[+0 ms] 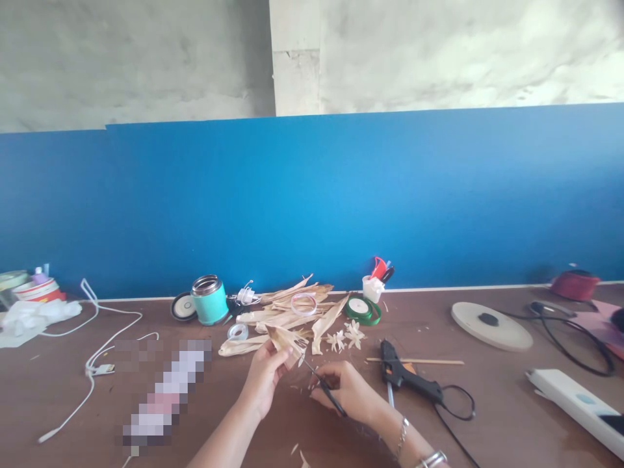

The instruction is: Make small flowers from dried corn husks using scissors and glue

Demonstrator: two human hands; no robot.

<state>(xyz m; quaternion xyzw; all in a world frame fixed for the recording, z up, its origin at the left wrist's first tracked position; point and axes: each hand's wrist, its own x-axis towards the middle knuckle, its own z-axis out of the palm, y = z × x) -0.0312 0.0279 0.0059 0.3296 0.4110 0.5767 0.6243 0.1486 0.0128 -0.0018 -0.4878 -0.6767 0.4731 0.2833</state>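
My left hand [267, 377] is closed on a dried corn husk [286, 342], pinching its lower edge. The husk flares toward the right, where its edge is split into strips. My right hand [348, 390] grips dark scissors [322, 382], whose tip reaches the husk's edge. The fingers partly hide the handles. Behind my hands lies a pile of dried corn husks [287, 305]. Small pale husk flowers [354, 334] sit to the right of the pile. A roll of clear tape [238, 332] and a roll of green ribbon [359, 308] are close by.
A black glue gun [409, 374] with a cord lies right, across a wooden stick [439, 361]. A turquoise jar [209, 302] and a white cup of tools [372, 288] stand against the blue partition [312, 201]. White cables [95, 344] spread left; a round pale lid [490, 328] lies right.
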